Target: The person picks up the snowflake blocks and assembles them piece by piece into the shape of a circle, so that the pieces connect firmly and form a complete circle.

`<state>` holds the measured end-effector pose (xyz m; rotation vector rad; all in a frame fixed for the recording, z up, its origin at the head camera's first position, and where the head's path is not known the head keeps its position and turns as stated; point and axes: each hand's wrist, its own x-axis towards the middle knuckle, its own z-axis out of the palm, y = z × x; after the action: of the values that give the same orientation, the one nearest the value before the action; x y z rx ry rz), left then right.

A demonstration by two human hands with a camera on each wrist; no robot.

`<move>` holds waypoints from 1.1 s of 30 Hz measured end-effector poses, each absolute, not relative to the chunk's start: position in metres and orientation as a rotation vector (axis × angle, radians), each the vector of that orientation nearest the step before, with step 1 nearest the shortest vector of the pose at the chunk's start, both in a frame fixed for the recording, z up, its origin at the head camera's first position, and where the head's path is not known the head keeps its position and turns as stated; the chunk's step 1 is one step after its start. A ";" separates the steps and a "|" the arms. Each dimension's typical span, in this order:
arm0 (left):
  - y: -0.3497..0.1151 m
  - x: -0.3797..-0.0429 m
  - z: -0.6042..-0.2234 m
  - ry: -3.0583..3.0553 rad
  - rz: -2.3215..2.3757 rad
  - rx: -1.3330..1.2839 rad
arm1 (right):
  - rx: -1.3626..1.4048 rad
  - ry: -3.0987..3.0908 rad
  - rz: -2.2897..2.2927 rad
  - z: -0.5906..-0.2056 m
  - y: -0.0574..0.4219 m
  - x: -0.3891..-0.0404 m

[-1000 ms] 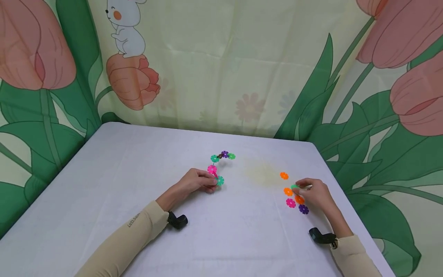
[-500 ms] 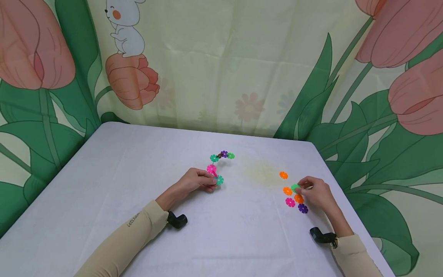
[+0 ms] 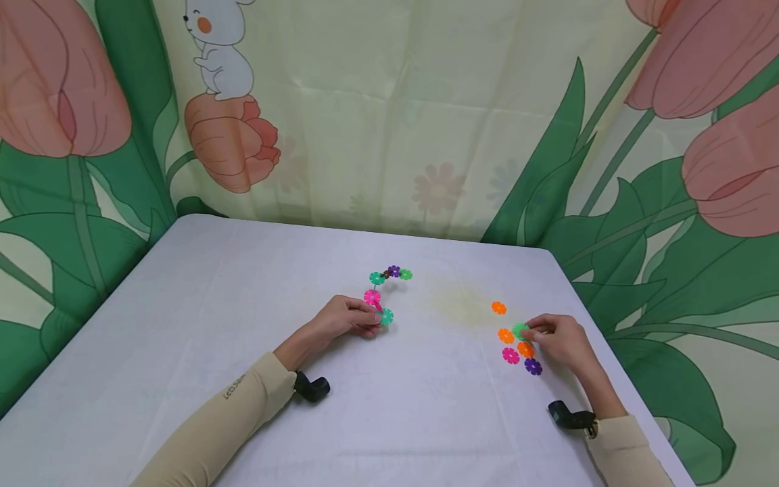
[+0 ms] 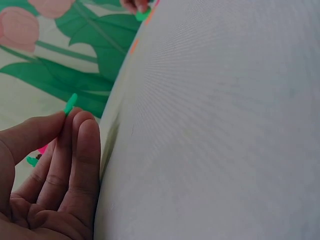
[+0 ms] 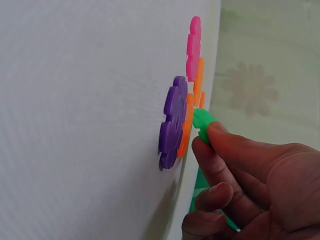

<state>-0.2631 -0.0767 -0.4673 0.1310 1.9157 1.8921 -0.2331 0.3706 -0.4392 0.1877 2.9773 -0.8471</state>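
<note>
- Pinching, between thumb and fingers of the left hand (image 3: 345, 316), a teal scalloped plastic disc (image 3: 386, 316), near end of a curved, multicoloured chain of discs at mid-table.
- Showing a round face in the head view; in the left wrist view, turned nearly edge-on as a thin sliver, long axis leaning up and to the right.
- Running on from there toward the far edge of the white-covered table (image 3: 426, 406): two pink scalloped discs (image 3: 372, 297), one edge-on, then a second teal disc (image 3: 377, 278).
- Bending right after that: a brown disc (image 3: 386, 274), a purple disc (image 3: 395, 271) and a light-green disc (image 3: 406, 274), with the chain's free end pointing right.
- Clamping, between thumb and forefinger of the right hand (image 3: 561, 338), a bright green scalloped plastic disc (image 3: 520, 331), at the table's right side.
- Jutting left from the fingertips in the head view; in the right wrist view, tilted against the flat discs.
- Lying flat around the bright green disc: three orange scalloped discs (image 3: 506, 335), a magenta scalloped disc (image 3: 510, 356) and a dark purple scalloped disc (image 3: 533, 366).
</note>
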 end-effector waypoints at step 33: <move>-0.076 -0.262 -0.467 1.914 1.899 0.117 | -0.288 2.938 -1.232 -0.445 0.266 -0.249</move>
<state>-0.2622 -0.0764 -0.4671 0.1167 1.9138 1.8991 -0.2488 0.2662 -0.4452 -0.2885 2.9378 -1.2323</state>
